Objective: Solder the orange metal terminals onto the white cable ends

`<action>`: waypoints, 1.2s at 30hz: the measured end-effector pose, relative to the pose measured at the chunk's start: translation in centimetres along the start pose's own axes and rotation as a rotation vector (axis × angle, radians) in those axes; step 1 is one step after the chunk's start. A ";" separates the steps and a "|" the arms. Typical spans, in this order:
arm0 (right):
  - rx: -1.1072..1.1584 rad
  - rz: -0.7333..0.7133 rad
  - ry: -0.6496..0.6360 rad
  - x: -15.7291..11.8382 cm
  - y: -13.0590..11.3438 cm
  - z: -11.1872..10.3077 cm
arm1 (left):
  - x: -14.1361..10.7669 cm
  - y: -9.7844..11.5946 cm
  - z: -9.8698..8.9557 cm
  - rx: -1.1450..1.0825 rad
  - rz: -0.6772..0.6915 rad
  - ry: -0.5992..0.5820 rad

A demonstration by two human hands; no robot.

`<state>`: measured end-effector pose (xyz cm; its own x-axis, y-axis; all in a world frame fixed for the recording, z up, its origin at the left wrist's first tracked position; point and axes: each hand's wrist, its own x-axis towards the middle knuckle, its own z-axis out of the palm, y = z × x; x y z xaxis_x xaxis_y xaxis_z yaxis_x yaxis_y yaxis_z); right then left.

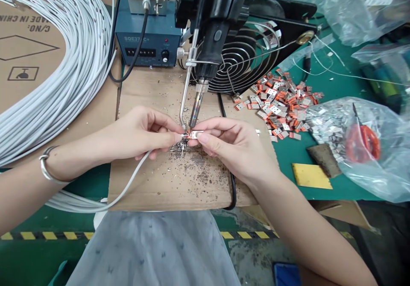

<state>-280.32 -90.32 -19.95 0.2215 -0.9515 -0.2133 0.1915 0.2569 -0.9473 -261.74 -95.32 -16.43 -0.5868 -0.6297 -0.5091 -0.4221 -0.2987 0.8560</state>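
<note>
My left hand (149, 134) pinches the end of a white cable (133, 177), which trails back under my wrist to the left. Between the thumb and fingers of my right hand (229, 143) is a small USB connector (196, 135) with an orange part. The cable's end meets the connector right under the tip of a soldering iron (196, 106), which is held pointing down in a stand. Beside the iron, a thin metal solder feed tube (185, 102) ends close to the same spot. Whether the tip touches the joint I cannot tell.
A blue soldering feeder unit (147, 42) and a black fan (237, 64) stand behind. Loose USB connectors (282, 102) are heaped at right, near a yellow sponge (310, 176), orange-handled scissors (363, 141) and plastic bags. A large white cable bundle (80, 72) lies on cardboard at left.
</note>
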 end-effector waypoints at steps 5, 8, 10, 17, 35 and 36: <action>-0.019 0.002 0.039 0.0 0.1 0.1 | 0.3 -0.4 -0.1 -0.018 -0.003 0.005; -0.016 0.006 0.048 0.1 0.2 0.1 | 0.3 -0.4 -0.1 -0.026 -0.007 0.016; -0.018 0.006 0.043 0.1 0.2 0.1 | 0.2 -0.3 -0.1 -0.013 0.007 0.004; 0.002 -0.032 0.001 0.0 0.0 0.0 | 0.0 -0.3 -0.2 0.011 0.036 -0.014; 0.002 -0.002 0.017 -0.1 0.3 -0.1 | 0.2 -0.2 -0.3 -0.060 -0.020 -0.025; 0.004 0.003 0.017 -0.1 0.3 -0.2 | 0.2 -0.2 -0.3 -0.072 -0.026 -0.025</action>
<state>-280.45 -90.20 -20.24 0.2057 -0.9535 -0.2202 0.1948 0.2604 -0.9456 -261.59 -95.62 -16.66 -0.5936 -0.6033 -0.5326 -0.3874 -0.3658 0.8462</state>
